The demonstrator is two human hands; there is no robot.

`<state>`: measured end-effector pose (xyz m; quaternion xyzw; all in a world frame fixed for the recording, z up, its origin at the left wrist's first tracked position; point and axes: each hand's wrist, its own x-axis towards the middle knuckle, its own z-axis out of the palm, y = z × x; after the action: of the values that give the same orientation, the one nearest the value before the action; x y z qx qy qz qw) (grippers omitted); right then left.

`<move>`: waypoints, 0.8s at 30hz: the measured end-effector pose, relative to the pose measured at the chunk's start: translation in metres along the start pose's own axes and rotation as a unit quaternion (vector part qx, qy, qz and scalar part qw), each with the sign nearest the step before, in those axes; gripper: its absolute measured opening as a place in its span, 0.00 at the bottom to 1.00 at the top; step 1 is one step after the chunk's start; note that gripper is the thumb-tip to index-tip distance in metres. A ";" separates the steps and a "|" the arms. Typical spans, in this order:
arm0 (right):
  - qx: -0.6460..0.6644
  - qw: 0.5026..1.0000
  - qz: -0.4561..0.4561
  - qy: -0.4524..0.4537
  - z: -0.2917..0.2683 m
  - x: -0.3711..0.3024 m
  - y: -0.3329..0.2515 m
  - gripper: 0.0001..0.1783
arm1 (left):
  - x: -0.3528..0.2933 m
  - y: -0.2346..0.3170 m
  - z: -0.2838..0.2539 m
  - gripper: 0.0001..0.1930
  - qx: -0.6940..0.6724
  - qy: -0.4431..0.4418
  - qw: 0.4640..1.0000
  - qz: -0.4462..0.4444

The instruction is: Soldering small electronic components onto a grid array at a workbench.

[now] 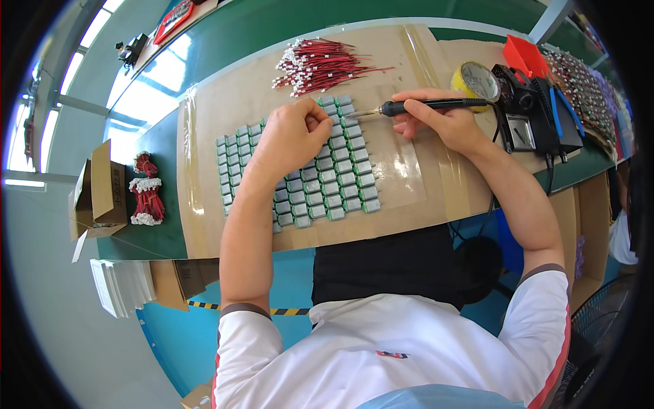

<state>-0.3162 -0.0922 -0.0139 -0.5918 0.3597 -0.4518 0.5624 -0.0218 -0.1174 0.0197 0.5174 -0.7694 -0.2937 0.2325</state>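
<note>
My right hand point(449, 123) grips a soldering iron point(432, 104) by its black handle, with the metal tip pointing left at the grid's far right corner. Rows of small grey block-shaped parts with green edges point(330, 176) lie in a grid on the brown board. Over the far part of this grid, my left hand point(291, 136) is closed in a pinch near the iron's tip. Whatever sits between its fingertips is too small and hidden to make out. Beyond the grid lies a pile of red wires with white connectors point(320, 67).
At the right stand a black soldering station point(528, 109), a roll of yellow tape point(475, 80) and a red bin point(526, 56). Bundled red wires point(146, 198) and an open cardboard box point(102, 187) are at the left. The iron's cord hangs past the right table edge.
</note>
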 end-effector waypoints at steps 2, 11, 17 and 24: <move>-0.002 1.000 0.005 0.001 0.001 0.000 -0.002 0.17 | 0.000 0.000 0.000 0.10 0.000 -0.002 1.000 -0.002; -0.006 1.000 -0.001 -0.003 0.001 0.000 -0.001 0.16 | -0.001 0.003 0.000 0.10 0.007 0.000 1.000 0.001; -0.002 1.000 -0.005 -0.003 0.001 0.000 0.000 0.16 | 0.000 0.002 0.001 0.10 0.007 -0.004 1.000 0.004; 0.001 1.000 -0.005 0.012 0.001 -0.001 0.000 0.17 | -0.001 0.001 0.003 0.09 -0.020 0.028 0.999 0.011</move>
<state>-0.3159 -0.0908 -0.0138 -0.5874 0.3627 -0.4620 0.5566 -0.0237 -0.1159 0.0183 0.5123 -0.7623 -0.2917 0.2671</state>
